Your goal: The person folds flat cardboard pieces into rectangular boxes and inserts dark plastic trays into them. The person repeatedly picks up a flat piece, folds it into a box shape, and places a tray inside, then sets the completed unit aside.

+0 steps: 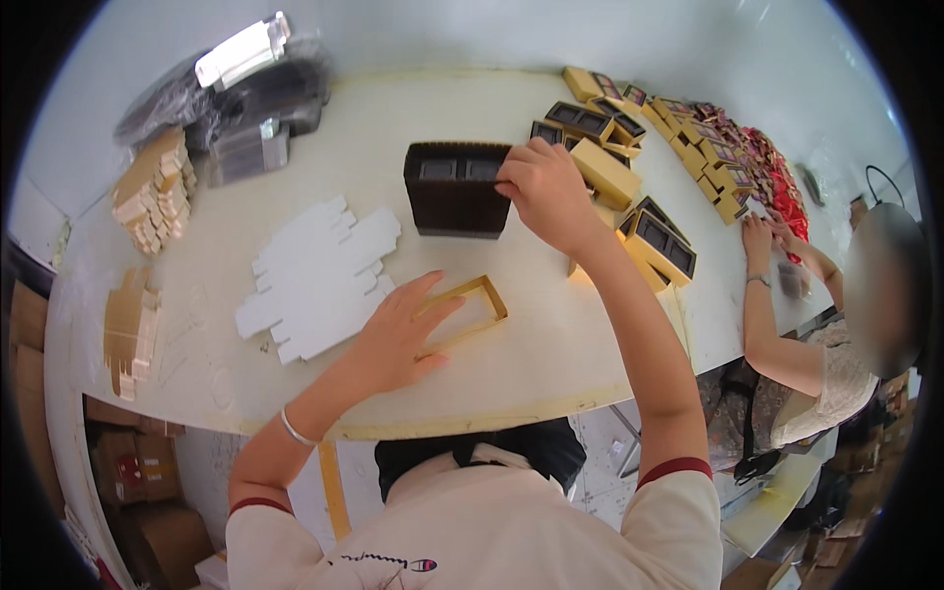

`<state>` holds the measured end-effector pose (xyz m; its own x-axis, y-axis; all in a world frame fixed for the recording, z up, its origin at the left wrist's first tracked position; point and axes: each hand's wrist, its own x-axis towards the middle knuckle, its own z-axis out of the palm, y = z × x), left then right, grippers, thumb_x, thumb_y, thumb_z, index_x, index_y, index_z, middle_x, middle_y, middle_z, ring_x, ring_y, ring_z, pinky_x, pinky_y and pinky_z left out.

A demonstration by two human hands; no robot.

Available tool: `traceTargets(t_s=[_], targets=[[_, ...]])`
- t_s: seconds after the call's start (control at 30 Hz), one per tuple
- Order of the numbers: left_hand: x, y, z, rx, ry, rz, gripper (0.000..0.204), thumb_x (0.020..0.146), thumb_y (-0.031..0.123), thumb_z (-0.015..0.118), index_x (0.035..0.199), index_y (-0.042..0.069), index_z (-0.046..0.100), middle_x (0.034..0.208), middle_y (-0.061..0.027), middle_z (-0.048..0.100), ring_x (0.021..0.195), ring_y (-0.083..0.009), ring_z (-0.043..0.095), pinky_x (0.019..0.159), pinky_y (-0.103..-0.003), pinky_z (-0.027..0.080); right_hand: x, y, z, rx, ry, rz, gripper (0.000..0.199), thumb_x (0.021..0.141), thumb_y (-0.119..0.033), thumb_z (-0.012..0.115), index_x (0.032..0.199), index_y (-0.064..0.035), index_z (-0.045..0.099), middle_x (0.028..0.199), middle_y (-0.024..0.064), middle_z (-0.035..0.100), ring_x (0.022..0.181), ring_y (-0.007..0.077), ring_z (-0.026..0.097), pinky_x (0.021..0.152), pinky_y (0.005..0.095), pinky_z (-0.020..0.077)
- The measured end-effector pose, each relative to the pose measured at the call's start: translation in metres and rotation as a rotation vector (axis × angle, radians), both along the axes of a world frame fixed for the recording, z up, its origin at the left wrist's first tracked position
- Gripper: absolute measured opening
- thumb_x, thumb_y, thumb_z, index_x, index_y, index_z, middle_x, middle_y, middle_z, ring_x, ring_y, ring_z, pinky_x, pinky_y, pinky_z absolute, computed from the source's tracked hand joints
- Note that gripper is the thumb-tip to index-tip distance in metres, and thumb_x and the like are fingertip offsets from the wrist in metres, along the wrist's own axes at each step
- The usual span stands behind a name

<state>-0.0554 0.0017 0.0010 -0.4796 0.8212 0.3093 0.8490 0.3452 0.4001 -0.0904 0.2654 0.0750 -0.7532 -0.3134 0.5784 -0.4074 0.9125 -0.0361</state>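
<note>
My left hand (395, 329) is around the left end of a gold rectangular carton frame (500, 297), open through its middle, on the table. Its thumb is at the near wall, with the fingers spread over the far side. Beyond it stands a tall stack of black plastic trays (457, 206), the top one showing two square recesses. The bent fingers of my right hand (546, 192) pinch the top right edge of that stack; my fingertips are partly hidden. White flat carton blanks (315, 275) lie fanned out to the left of my left hand.
Gold boxes with black trays (661, 241) are piled at right. Past them are rows of filled gold boxes (703, 157) and a red heap (782, 187). A co-worker's hands (762, 231) work there. Folded gold cartons (157, 192) and plastic-wrapped trays (261, 108) stand at left.
</note>
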Motion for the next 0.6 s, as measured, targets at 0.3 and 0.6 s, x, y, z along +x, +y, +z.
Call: traceTargets(t_s=[0.3,0.6], targets=[[-0.012,0.002,0.008,-0.139,-0.15,0.085,0.082,0.067,0.033,0.08,0.136,0.01,0.044,0.123,-0.0113,0.054,0.114,-0.0316,0.047,0.098,-0.042,0.038,-0.004,0.009,0.024,-0.311,-0.122,0.05,0.018,0.076,-0.015,0.077,0.075,-0.0029,0.062,0.084,0.0063,0.061,0.083,0.0254,0.053,0.072,0.0347,0.0432],[-0.007,-0.004,-0.015,0.091,-0.256,0.098,0.087,0.065,0.018,0.083,0.14,0.014,0.038,0.116,-0.0109,0.055,0.106,-0.0313,0.05,0.095,-0.04,0.037,0.101,0.019,0.012,-1.334,-0.535,0.274,0.023,0.09,-0.024,0.061,0.075,-0.0069,0.057,0.07,-0.003,0.054,0.059,0.0054,0.047,0.051,0.0211,0.0351]])
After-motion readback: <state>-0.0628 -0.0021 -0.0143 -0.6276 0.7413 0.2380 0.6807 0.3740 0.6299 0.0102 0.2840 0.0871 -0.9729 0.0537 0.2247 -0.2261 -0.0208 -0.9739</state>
